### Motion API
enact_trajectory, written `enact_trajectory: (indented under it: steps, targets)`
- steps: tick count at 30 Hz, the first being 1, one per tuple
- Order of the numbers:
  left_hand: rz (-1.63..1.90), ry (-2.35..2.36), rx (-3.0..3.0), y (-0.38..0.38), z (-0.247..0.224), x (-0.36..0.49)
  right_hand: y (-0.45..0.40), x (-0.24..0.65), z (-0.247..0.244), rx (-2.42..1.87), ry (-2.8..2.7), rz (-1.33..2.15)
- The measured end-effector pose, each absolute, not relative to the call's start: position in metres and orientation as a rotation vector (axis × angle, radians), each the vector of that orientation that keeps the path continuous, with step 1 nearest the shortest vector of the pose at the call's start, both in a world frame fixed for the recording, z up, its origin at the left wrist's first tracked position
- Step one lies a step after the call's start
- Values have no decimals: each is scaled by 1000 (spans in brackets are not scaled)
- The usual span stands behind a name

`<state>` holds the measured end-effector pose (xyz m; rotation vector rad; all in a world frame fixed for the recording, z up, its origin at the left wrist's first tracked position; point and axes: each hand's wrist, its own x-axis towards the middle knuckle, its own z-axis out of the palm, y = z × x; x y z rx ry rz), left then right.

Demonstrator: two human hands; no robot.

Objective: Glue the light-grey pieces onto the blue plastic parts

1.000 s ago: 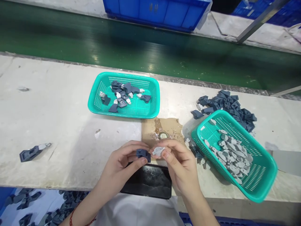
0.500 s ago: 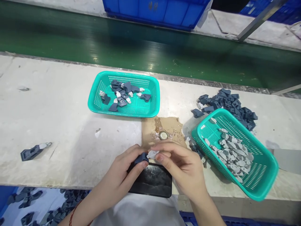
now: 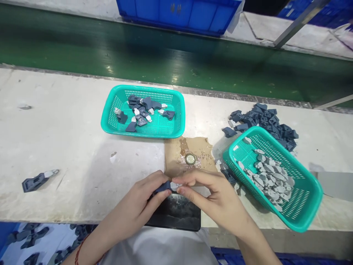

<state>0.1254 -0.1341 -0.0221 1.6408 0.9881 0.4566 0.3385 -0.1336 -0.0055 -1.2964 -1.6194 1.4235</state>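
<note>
Between thumb and fingers, my left hand (image 3: 150, 195) grips a dark blue-grey plastic piece (image 3: 163, 187). My right hand (image 3: 209, 195) pinches a small light grey plastic piece (image 3: 176, 186), whose end meets the dark one; my fingers partly cover both. Below them lies a black flat rectangular object (image 3: 176, 213) like a tablet. Just beyond the hands, a small round metal cup (image 3: 190, 158) rests on a stained brown cardboard sheet (image 3: 172, 154).
A green basket (image 3: 143, 134) holds dark pieces with light tips. Another green basket (image 3: 303, 198) holds light grey pieces, beside a pile of dark pieces (image 3: 264, 119). One joined piece (image 3: 35, 182) lies at left. Beyond runs a green conveyor belt (image 3: 138, 55) with a blue crate (image 3: 179, 14) behind.
My right hand has moved left, bringing the light grey piece up against the dark piece in my left hand. The whole view has shifted slightly.
</note>
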Motion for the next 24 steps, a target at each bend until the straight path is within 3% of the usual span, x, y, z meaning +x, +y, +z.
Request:
enact_trajectory:
  steps: [6,16,19,22,24]
  targets:
    - [338,926,1721,-127,-17,121,-131,343,-6,-1329,-1656,1511]
    - [300,887,1730,-116,-9,123,-136,346,-4,-1275,-1761,1345]
    - [443,996,1879,-100,1,117,-135,372,2,-1421,-1686,1082]
    - [671,1312,2178,-73,7,107,-132,414,0,-1893,-1554,577]
    - [658,1500,2358,-55,7,99,-130,441,-8,-2192,-1597,436]
